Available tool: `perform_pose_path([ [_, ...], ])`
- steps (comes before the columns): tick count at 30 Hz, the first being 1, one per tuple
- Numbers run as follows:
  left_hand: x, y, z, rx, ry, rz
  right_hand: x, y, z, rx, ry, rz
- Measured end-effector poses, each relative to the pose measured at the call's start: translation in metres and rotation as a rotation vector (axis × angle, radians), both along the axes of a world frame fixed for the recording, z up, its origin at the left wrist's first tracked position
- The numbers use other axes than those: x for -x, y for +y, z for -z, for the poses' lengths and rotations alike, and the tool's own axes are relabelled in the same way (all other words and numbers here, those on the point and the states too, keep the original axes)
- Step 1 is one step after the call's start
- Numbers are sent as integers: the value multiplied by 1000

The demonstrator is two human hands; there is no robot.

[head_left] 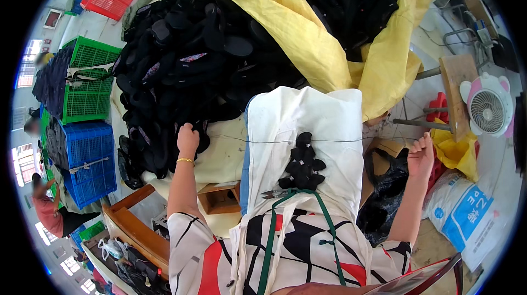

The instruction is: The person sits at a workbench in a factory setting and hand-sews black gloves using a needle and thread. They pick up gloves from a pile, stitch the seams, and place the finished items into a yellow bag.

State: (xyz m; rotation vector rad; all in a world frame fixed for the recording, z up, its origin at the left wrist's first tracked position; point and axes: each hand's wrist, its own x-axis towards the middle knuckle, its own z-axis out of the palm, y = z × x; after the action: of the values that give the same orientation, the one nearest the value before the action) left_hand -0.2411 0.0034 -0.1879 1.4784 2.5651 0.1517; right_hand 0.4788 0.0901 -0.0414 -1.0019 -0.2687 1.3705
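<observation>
Plastic mesh crates (90, 103) stand beside a soft heap of black fabric pieces (186, 83); a thin dark thread (329, 142) crosses my lap.
The thread runs over creased white cloth (274, 116), past a cluster of small rounded black pieces (303, 163), to my right fingers (427, 139), pinched narrow on it. My left fingers (188, 128) touch the heap's edge near the thread's other stretch; I cannot tell whether they grip anything. Both bare forearms reach forward, spread well apart, right fingertips raised and bent.
</observation>
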Motion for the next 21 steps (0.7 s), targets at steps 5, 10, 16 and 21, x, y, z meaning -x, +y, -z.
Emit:
perform_pose_path([
  [5, -21, 49, 3, -118, -110, 223, 63, 0, 7, 135, -207, -158],
  [10, -119, 96, -69, -292, -315, 305, 105, 6, 15, 168, -210, -277],
  [16, -238, 109, -123, -202, -608, 712, 101, 10, 16, 214, -193, -230],
  [21, -292, 105, -98, 9, -330, 1085, 51, 17, -8, 71, -157, -38],
])
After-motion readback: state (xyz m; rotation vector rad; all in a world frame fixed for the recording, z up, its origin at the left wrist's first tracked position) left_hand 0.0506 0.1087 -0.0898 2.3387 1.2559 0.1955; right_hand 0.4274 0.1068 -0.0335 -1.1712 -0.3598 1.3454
